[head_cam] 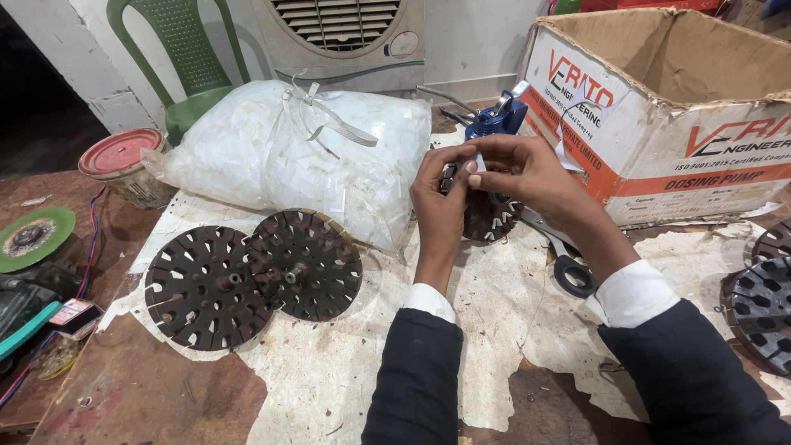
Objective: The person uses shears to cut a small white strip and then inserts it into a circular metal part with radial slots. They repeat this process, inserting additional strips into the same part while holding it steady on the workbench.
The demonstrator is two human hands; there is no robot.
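Observation:
My left hand (439,196) and my right hand (519,169) meet over a dark round slotted metal core (492,216) that stands tilted on the table. Both pinch a small white paper strip (479,162) at the core's upper rim. Part of the core is hidden behind my fingers. Dark sleeves with white cuffs cover both forearms.
Two more slotted metal discs (255,276) lie at the left. A large clear bag of white paper strips (305,152) sits behind them. A blue tool (493,118), scissors (568,268), a big open cardboard box (667,107), a red-lidded tin (124,165), and another core (762,309) surround the work spot.

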